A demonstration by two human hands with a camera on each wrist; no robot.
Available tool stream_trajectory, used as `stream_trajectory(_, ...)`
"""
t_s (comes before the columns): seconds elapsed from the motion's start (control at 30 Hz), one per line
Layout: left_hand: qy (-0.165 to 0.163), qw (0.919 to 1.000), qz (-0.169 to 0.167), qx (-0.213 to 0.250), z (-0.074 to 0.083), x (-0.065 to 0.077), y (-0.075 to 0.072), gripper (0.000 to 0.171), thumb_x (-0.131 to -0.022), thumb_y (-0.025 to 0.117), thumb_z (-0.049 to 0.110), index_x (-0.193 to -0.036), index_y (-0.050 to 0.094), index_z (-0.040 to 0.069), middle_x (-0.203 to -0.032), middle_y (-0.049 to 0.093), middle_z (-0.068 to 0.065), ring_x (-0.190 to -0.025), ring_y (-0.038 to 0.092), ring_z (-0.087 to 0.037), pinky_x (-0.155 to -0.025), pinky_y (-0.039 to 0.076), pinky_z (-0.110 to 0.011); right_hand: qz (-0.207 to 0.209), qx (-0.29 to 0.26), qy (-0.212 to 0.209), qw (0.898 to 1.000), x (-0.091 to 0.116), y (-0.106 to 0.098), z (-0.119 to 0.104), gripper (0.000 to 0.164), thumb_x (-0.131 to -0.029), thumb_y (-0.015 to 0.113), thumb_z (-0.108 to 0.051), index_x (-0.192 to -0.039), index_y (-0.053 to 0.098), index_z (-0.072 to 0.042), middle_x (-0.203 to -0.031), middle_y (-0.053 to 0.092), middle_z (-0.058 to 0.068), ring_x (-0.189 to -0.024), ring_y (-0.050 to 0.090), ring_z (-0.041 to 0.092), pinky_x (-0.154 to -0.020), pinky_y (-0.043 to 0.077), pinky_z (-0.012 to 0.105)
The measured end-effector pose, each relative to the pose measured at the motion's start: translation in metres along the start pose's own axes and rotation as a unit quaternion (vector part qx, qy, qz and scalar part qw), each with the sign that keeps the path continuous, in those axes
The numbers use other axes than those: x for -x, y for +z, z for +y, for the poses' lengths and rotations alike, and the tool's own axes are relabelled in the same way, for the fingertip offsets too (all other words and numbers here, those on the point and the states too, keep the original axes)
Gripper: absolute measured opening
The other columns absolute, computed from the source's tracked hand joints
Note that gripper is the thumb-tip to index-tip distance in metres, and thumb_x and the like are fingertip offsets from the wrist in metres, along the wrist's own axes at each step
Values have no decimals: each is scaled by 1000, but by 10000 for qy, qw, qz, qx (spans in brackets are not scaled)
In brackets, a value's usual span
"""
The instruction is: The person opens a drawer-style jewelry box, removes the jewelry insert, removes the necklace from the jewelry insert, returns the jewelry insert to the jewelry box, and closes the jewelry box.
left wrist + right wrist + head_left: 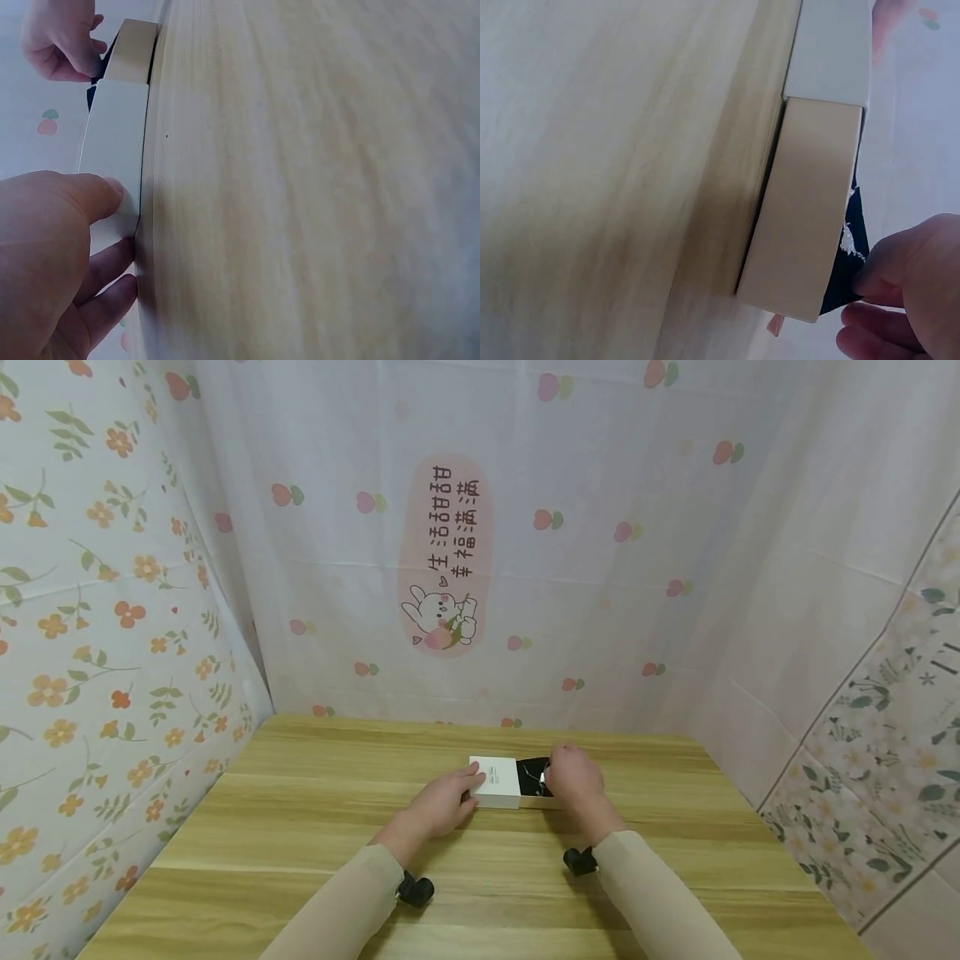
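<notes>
A small white box sleeve [497, 787] with dark lettering on top lies on the table. Its tan drawer [802, 202] is slid out to the right. My left hand [442, 802] grips the sleeve's left end, the thumb on the near side. A black insert pad [846, 281] tilts up out of the drawer, carrying a silver chain piece of jewellery [847, 240]. My right hand [576, 781] pinches the pad's outer end between thumb and fingers. In the head view this hand covers the drawer's right end.
The box rests on a wood-grain table [337, 760], toward its back edge. A printed curtain [600, 593] hangs behind it, with floral cloth [112, 610] to the left. At the drawer's end, a pinkish ribbon tab [775, 325] sticks out.
</notes>
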State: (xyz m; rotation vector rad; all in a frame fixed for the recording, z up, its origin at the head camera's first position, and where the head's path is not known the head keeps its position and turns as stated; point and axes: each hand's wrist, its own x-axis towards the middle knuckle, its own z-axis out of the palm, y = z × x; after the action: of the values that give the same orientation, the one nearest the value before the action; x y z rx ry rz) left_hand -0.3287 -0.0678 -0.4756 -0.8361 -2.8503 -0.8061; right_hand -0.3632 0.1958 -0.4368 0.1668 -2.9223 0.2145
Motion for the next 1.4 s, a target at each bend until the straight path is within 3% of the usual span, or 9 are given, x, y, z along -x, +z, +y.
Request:
stream_trajectory(0.17,-13,10000,-2,-47,-1,-1,0,51,-111,66,13,-160,56,4,-173,46,-17,-156,51,-39,-125,47,-52,123,-198,56,9997,0,-1,2,6,-102,63,-12,-103,66,-7,-97,72,10,-82,67,27,-69,59,46)
stream_trajectory(0.33,37,10000,14,-67,-1,0,0,51,-110,66,12,-159,56,2,-172,47,-18,-154,52,-39,-123,48,-52,201,-781,172,9966,1,0,4,18,-106,63,-15,-120,69,-6,-101,77,12,-77,66,24,-68,59,44)
stream_trajectory(0.5,22,10000,1,-71,-1,-1,0,51,-111,66,13,-160,56,3,-172,47,-18,-155,51,-39,-125,47,-52,-76,-2114,608,9755,2,-1,10,41,-107,65,-19,-141,63,3,-124,78,22,-101,76,34,-89,63,51)
stream_trajectory(0.63,1,10000,11,-63,-1,-1,1,51,-111,66,13,-159,56,3,-172,47,-17,-156,51,-39,-125,46,-52,-333,-2738,845,9575,2,-3,15,46,-104,67,-22,-139,66,7,-132,75,26,-121,72,43,-104,59,57)
stream_trajectory(0.73,-2,10000,22,-61,-1,0,1,51,-111,66,13,-159,57,3,-172,47,-17,-156,51,-38,-125,46,-52,-460,-2819,886,9542,2,-6,19,45,-103,70,-24,-135,71,8,-133,74,26,-122,71,43,-107,58,57)
stream_trajectory(0.8,6,10000,25,-56,-1,0,1,50,-111,66,13,-159,57,3,-172,47,-17,-156,51,-39,-125,46,-52,-526,-2856,909,9526,2,-7,21,42,-102,72,-24,-131,74,6,-128,76,24,-113,73,40,-103,60,54)
stream_trajectory(0.97,3,10000,8,-37,-1,0,1,51,-111,66,13,-159,56,3,-172,46,-17,-155,51,-39,-124,47,-53,-688,-3173,1038,9401,4,-6,25,36,-101,74,-21,-126,78,5,-110,79,19,-87,73,26,-76,62,37)
stream_trajectory(1.13,0,10000,-13,-68,-1,0,2,51,-111,66,13,-160,56,3,-172,46,-17,-156,51,-39,-125,46,-52,-626,-3653,1265,9201,6,-3,27,38,-101,73,-20,-128,76,7,-116,76,20,-89,71,22,-69,57,29)
stream_trajectory(1.4,19,9999,49,-92,-1,0,2,50,-110,67,13,-159,57,3,-171,48,-18,-155,52,-39,-124,47,-52,-283,-3920,1396,9088,9,-2,28,40,-101,68,-22,-128,74,7,-105,74,16,-88,65,21,-67,53,25)
